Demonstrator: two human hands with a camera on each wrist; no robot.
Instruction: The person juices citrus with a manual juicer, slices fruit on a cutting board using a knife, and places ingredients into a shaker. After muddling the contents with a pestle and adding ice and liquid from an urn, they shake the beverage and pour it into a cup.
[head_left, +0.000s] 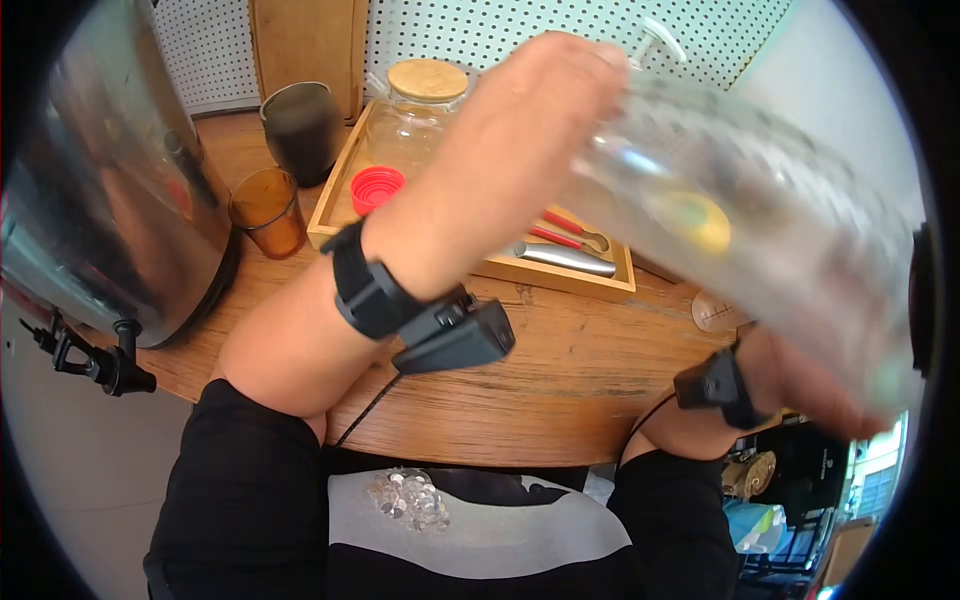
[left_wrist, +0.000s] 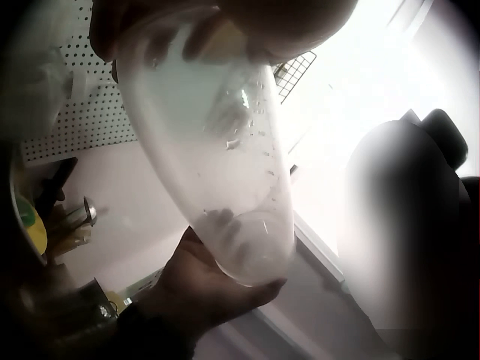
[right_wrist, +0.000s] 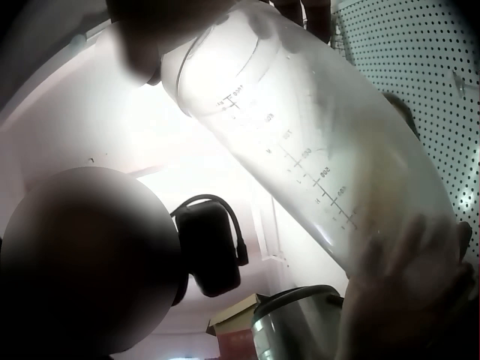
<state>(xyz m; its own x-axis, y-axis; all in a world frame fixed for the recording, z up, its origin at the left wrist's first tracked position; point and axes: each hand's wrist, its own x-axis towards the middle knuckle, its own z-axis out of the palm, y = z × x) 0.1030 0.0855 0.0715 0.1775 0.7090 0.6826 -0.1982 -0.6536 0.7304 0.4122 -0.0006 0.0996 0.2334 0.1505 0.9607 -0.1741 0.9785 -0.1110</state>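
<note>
A large clear container (head_left: 740,200) is held up at a slant over the right side of the table, blurred in the head view. My left hand (head_left: 545,110) grips its upper left end, and my right hand (head_left: 825,385) holds its lower right end, partly hidden behind the clear wall. Printed measuring marks run along the container (right_wrist: 300,157) in the right wrist view, with my left hand's fingers (right_wrist: 409,255) around its lower end. Droplets cling to the container (left_wrist: 225,142) in the left wrist view, where my right hand (left_wrist: 206,289) cups the far end.
A wooden tray (head_left: 325,222) holds a lidded glass jar (head_left: 405,130), a red ribbed piece (head_left: 378,188), red-handled tongs (head_left: 560,238) and a metal cylinder (head_left: 565,259). On the left stand an amber glass (head_left: 270,215), a dark cup (head_left: 302,135) and a large shiny metal appliance (head_left: 110,190).
</note>
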